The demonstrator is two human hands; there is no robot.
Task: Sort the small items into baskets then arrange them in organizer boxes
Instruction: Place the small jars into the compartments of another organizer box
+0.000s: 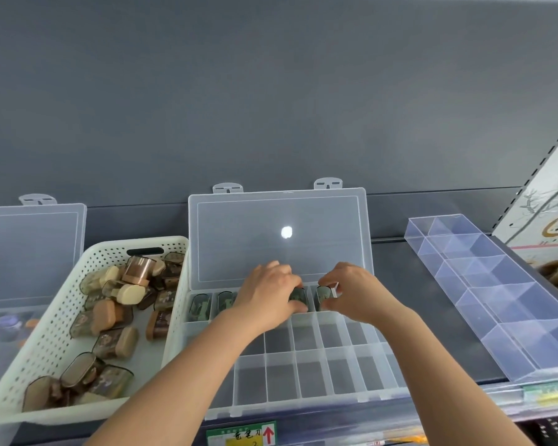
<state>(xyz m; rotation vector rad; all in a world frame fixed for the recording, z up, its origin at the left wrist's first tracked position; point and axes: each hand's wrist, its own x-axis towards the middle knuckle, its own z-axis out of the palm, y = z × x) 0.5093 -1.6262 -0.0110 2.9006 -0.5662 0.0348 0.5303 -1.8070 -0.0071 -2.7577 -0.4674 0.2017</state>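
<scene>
A clear organizer box [303, 375] stands open on the shelf, its lid leaning against the grey wall. Two small dark items [200, 306] stand in the left cells of its back row. My left hand [268, 294] grips another small dark item [298, 297] in a middle cell of that row. My right hand [351, 291] pinches a similar item [323, 297] in the cell beside it. A cream perforated basket [45, 342] to the left holds several small brown, tan and dark sharpener-like items [110, 317].
A second clear box [29, 239] with its lid up stands at the far left. A long clear divided tray [496, 294] lies on the right, next to a decorated carton [548, 214]. Price labels [242, 434] line the shelf's front edge.
</scene>
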